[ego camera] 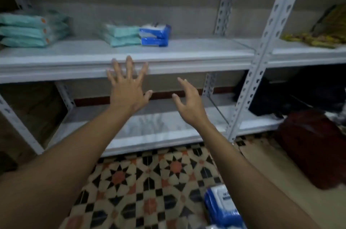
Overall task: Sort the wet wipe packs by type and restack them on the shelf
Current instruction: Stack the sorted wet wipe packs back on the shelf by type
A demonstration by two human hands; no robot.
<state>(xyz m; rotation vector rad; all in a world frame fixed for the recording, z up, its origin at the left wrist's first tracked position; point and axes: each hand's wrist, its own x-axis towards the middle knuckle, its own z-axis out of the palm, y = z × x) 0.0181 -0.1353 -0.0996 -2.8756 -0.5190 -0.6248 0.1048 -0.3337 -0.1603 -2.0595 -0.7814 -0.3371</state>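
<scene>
Both hands, left hand [125, 86] spread and right hand [187, 98] loosely curled, hover empty below the shelf [196, 54] holding blue packs [155, 35] beside teal packs [122, 36]; next, likely fetch floor packs [222, 208].

The white shelf [196, 49] across the upper frame carries teal packs [28, 31] at left, two teal packs [123, 36] touching two blue packs [155, 35] at centre. Blue packs [222, 208] lie on the patterned floor [149, 182], lower right.
</scene>
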